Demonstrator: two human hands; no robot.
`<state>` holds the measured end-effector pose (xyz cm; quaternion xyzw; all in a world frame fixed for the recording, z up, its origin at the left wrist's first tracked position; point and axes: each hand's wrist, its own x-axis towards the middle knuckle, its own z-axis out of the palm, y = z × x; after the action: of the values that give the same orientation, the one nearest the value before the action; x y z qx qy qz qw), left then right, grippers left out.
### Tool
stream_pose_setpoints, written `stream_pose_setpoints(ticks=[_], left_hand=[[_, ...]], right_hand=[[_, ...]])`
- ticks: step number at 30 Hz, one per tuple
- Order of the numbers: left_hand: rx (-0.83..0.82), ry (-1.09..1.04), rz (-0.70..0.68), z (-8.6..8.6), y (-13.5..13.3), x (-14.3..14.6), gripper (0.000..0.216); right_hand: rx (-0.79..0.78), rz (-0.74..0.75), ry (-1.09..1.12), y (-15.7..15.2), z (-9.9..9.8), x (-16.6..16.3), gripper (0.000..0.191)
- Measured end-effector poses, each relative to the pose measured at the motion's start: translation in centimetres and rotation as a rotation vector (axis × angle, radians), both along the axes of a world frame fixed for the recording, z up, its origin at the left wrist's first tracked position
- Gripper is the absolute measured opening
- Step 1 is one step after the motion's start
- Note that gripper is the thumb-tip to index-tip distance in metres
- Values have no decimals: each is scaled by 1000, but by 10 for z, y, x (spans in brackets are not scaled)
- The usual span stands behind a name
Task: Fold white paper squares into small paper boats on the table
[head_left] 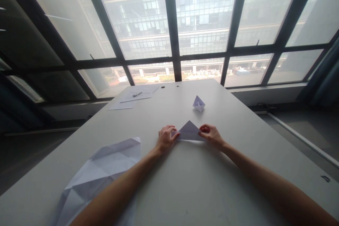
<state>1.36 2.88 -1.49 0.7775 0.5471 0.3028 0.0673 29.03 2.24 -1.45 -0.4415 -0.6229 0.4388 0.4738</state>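
Observation:
A folded sheet of paper (189, 130), shaped like a triangle above a straight band, is held just over the white table. My left hand (166, 137) pinches its left end between thumb and fingers. At the other end, my right hand (210, 135) grips the paper's right corner, fingers curled. Beyond the right hand stands a small folded paper boat (198, 103), touched by neither hand. A large creased sheet of paper (106, 169) lies to the left, partly hidden beneath my left forearm.
Flat sheets of paper (127, 105) lie at the far left of the table (169, 190), with a pen-like object (137, 94) on them. Two small holes pierce the table's far end. Tall windows (201, 14) rise behind it. A small dark item (325, 178) sits near the right edge.

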Motion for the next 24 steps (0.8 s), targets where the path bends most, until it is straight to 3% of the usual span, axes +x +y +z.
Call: stream_pose_setpoints(ticks=[6,15,24], left_hand=[[14,-147,-75,4,-2,0,23],[23,-230,-201,7,-6,3,2],[-41,-253,-262,6,-8,5,6]], right_hand=[[10,-56,-2,3,-3,0,22],[-38,-49,44,6,-7,1,22],[-27,-60,31,8,-12,2,22]])
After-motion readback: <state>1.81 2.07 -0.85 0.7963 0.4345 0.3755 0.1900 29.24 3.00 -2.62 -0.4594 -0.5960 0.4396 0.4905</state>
